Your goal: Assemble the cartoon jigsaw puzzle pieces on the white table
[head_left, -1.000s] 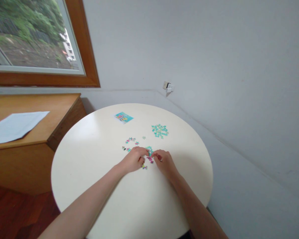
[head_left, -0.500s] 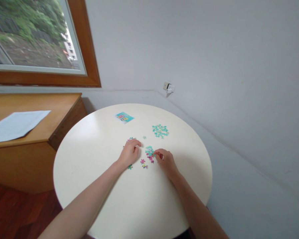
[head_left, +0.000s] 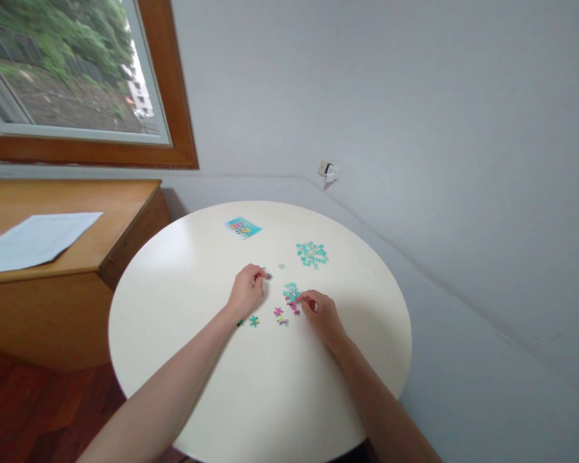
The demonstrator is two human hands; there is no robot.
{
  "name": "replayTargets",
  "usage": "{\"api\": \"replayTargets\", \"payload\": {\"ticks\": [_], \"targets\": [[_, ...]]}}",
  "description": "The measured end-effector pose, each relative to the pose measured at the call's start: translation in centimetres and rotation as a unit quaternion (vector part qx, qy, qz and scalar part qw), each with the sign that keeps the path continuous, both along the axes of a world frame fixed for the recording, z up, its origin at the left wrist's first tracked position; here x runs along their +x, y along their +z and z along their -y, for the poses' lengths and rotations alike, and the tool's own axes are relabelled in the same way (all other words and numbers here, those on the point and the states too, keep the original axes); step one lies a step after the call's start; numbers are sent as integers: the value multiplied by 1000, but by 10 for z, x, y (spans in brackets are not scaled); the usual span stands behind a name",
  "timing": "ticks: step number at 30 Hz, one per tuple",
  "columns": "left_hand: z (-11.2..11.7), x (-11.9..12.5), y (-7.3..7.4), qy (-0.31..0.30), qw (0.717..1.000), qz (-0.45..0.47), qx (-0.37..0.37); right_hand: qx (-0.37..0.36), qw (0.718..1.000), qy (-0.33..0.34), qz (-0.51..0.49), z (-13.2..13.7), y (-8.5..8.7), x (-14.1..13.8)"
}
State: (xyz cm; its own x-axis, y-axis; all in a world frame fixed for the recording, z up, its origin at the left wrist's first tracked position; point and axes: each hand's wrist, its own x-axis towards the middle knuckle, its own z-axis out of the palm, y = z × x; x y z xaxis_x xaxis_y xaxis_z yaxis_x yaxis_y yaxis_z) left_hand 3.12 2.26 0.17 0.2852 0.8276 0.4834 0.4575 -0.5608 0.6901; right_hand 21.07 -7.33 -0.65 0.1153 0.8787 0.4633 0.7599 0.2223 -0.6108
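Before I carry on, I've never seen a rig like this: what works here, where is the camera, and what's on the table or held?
There is no machine here, just a person's two bare hands. The camera sits on that person's head, looking forward and down, so the forearms enter from the bottom.

On the round white table lie jigsaw pieces: a turquoise pile farther off, a turquoise-and-pink cluster between the hands, and some loose ones nearby. A small picture card lies toward the far edge.

The right hand is at the cluster's edge; the left hand is by loose pieces. Whether either grips one is too small to tell.
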Motion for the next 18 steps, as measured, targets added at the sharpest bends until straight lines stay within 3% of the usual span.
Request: {"api": "replayTargets", "payload": {"ticks": [18], "targets": [[4,5,-2,-17,1000,9,-20,-20,1000,6,-6,7,7,-6]]}}
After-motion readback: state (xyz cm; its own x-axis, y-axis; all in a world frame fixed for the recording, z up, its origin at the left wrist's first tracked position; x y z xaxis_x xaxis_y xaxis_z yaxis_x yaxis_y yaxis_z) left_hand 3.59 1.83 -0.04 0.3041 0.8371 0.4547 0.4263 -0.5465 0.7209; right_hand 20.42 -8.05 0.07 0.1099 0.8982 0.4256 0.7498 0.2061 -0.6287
